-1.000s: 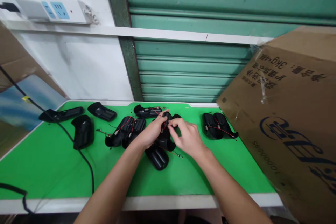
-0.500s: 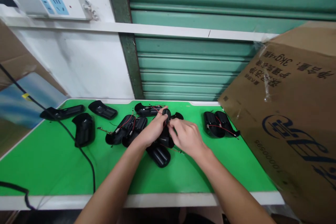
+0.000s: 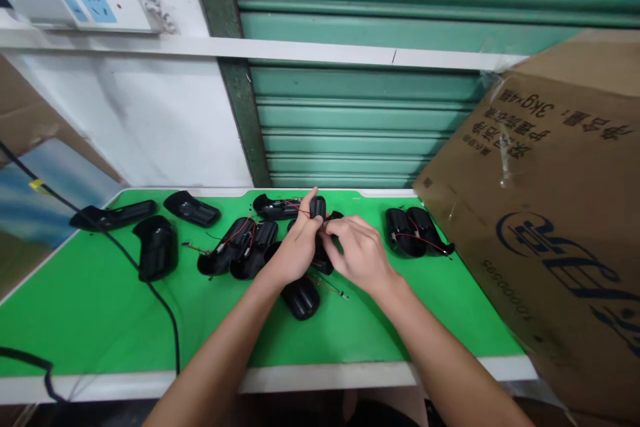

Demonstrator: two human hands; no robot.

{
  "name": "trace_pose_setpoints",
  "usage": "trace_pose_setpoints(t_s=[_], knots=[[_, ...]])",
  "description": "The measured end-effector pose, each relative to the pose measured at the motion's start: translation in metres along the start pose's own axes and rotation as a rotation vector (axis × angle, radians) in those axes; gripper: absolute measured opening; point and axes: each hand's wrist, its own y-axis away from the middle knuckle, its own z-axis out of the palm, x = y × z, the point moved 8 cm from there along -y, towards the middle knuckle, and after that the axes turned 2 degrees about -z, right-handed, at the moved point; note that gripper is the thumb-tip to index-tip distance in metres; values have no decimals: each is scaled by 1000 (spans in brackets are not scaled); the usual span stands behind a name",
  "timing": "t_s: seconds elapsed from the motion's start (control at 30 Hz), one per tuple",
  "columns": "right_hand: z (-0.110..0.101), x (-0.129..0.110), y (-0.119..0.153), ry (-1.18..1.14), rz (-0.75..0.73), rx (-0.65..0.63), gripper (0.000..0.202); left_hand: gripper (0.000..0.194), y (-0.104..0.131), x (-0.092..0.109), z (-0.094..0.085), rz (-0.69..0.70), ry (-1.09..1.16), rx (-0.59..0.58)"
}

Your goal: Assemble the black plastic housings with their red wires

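Note:
My left hand (image 3: 299, 245) is closed around a small black plastic shell (image 3: 317, 206), its rounded end showing above the thumb. A thin red wire runs beside it. My right hand (image 3: 359, 248) meets it from the right, thumb and fingertips pinched together at the shell's near end; what they pinch is too small to make out. Beneath both hands lie more black shells, partly covered, with a rounded black shell (image 3: 302, 299) in front. Two wired shells (image 3: 254, 250) rest just left of my left hand, and another shell (image 3: 274, 207) lies behind it.
Several black shells, among them a curved one (image 3: 158, 248), lie at the left of the green table (image 3: 360, 340). A wired pair (image 3: 413, 232) sits at the right beside a large cardboard box (image 3: 560, 227). A black cable (image 3: 167, 317) crosses the left side. Behind is a green shutter (image 3: 350, 117).
The held shell has turned slightly, so more of its ridged face shows. Both hands stay together at it, with small finger movements. The whole view has shifted a little.

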Motion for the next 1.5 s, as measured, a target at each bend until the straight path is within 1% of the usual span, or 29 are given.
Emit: trace_pose_setpoints(t_s=[0.03,0.1,0.17,0.2,0.3,0.33,0.4,0.5,0.6,0.7,0.77,0.87,0.93,1.03,1.23,1.3,1.5], knots=[[-3,5,-1,-69,42,28,12,57,0,1,-1,13,-6,11],[-10,20,-1,-235,181,109,25,50,0,3,-2,37,14,16],[-13,39,3,-417,352,193,40,47,1,6,2,48,82,-22],[-10,47,5,-511,428,199,46,47,2,7,5,49,126,-49],[9,59,10,-764,582,82,58,52,4,12,9,74,190,-90],[15,61,12,-818,610,46,57,53,5,13,9,95,181,-88],[21,64,14,-875,642,37,52,55,3,13,8,123,141,-83],[24,69,15,-936,666,66,46,60,-1,7,6,142,124,-77],[23,72,15,-974,677,93,49,68,-5,5,4,187,132,-64],[19,74,15,-942,672,136,46,59,-5,6,5,220,66,-75],[17,76,15,-909,667,161,43,54,-5,7,3,227,8,-55],[14,77,15,-879,663,192,39,55,-5,7,-1,233,-48,-14],[13,77,15,-854,654,198,37,55,-6,5,0,210,-26,-46],[10,72,13,-778,623,175,39,51,-6,4,4,193,30,-109],[3,59,10,-565,537,64,49,47,-4,11,6,256,26,-114],[2,56,10,-545,518,39,51,46,-3,11,7,263,15,-119],[1,54,7,-522,489,-30,67,44,-2,8,8,256,-23,-105]])
